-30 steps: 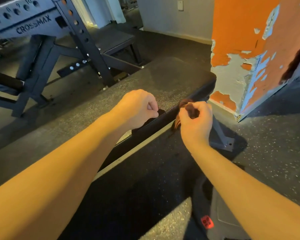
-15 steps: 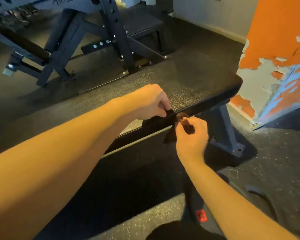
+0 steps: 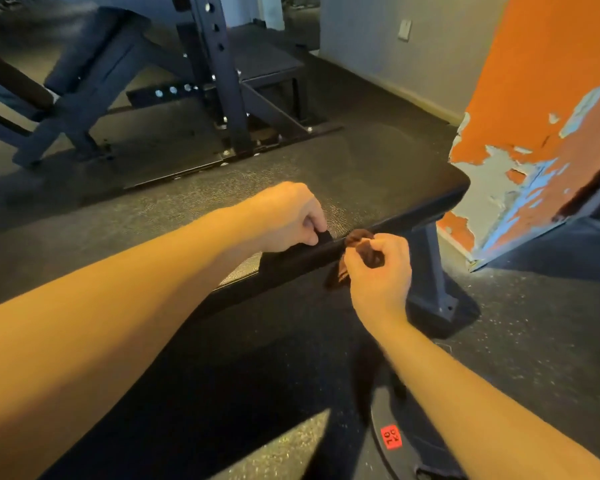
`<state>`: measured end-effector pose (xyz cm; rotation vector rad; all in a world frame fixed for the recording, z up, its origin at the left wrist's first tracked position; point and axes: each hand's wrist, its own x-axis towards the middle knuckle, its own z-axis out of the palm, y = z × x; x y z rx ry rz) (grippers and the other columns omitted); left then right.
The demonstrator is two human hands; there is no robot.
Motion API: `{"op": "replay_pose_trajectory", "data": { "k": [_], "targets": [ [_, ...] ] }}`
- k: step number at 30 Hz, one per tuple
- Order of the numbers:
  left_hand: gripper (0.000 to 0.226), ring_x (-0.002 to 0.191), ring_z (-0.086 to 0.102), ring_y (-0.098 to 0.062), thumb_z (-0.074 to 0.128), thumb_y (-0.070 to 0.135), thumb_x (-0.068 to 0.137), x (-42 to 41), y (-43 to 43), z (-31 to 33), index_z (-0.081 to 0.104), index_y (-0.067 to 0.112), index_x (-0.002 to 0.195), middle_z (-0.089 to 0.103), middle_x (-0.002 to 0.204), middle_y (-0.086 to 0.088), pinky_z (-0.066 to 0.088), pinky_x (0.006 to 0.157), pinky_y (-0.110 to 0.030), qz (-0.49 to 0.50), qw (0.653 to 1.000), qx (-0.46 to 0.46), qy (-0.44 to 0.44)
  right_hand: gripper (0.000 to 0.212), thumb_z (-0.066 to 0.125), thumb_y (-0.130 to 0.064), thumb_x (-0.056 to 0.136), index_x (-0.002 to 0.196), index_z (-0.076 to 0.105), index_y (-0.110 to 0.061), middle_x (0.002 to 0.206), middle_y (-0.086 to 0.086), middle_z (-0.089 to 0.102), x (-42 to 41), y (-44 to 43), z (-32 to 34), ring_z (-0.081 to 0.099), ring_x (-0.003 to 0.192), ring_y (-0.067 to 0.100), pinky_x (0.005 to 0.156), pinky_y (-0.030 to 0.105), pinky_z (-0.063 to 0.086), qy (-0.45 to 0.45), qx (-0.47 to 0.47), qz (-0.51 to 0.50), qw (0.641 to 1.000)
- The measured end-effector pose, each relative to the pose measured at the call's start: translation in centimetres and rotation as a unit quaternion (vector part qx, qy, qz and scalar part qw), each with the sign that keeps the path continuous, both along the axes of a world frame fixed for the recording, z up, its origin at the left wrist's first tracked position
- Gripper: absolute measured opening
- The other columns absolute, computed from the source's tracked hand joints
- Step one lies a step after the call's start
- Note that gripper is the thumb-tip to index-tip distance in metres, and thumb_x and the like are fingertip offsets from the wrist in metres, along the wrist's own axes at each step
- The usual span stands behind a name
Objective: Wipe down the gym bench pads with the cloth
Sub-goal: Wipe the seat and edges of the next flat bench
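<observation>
Though crumpled — brown cloth (image 3: 361, 236) against pebbled pad (image 3: 378, 181)

Dim, warm-tinted; glare sheen on bench pad (image 3: 329, 216); soft overall blur; wide-angle bending at edges.

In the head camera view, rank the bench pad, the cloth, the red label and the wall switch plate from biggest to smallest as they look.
1. bench pad
2. cloth, partly hidden
3. red label and wall switch plate: they look alike in size. The label is far nearer the camera, so I won't rank them.
</observation>
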<state>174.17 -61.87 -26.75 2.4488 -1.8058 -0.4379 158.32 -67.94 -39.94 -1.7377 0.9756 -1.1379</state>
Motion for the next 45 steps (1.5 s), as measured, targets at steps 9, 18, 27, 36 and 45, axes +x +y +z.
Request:
{"op": "replay_pose_trajectory", "data": {
  "k": [9,18,27,36,45],
  "targets": [
    [0.033,0.107,0.065,-0.019,0.068,0.018,0.096,1.6,1.9,-0.3,0.070,0.019,0.129,0.069,0.122,0.002,0.054,0.097,-0.039,-0.040,0.999,-0.012,0.033,0.014,0.068,-0.015,0.095,0.091,0.058,-0.025,0.114,0.002,0.056,0.9,-2.1,1.9,0.057,0.082,0.012,0.084,0.028,0.051,0.031,0.045,-0.185,0.981],
    [0.031,0.107,0.058,-0.033,0.065,0.022,0.096,2.0,3.1,-0.8,0.068,0.020,0.127,0.065,0.120,-0.009,0.054,0.091,-0.046,-0.066,0.997,-0.032,-0.029,0.011,0.072,-0.013,0.089,0.093,0.063,-0.018,0.093,-0.003,0.064,-3.2,3.6,5.2,0.062,0.091,0.019,0.082,0.032,0.049,0.236,0.077,-0.139,0.959],
    [0.034,0.096,0.052,-0.029,0.065,0.026,0.097,0.8,5.2,0.9,0.065,0.021,0.131,0.054,0.116,-0.011,0.051,0.084,-0.041,-0.065,0.996,-0.024,-0.049,0.011,0.066,-0.014,0.093,0.103,0.068,-0.012,0.098,0.011,0.069,-6.4,3.9,9.1,0.063,0.088,0.028,0.080,0.041,0.057,0.321,0.099,-0.231,0.913],
    [0.034,0.114,0.056,-0.028,0.067,0.025,0.097,1.5,4.0,-0.5,0.067,0.026,0.132,0.062,0.131,-0.004,0.047,0.092,-0.040,-0.059,0.997,-0.040,-0.037,0.018,0.059,-0.008,0.101,0.097,0.063,-0.025,0.095,-0.001,0.066,-1.4,1.4,3.2,0.060,0.074,0.012,0.079,0.030,0.055,0.038,0.155,-0.261,0.952],
    [0.032,0.097,0.061,-0.019,0.060,0.032,0.100,0.0,4.6,-1.0,0.071,0.020,0.128,0.069,0.125,0.000,0.040,0.081,-0.031,-0.042,0.997,-0.038,-0.062,0.013,0.072,-0.024,0.096,0.105,0.067,-0.031,0.121,-0.002,0.064,0.3,-1.9,1.8,0.063,0.108,0.015,0.101,0.034,0.054,-0.056,0.107,-0.209,0.971]
  ]
}}
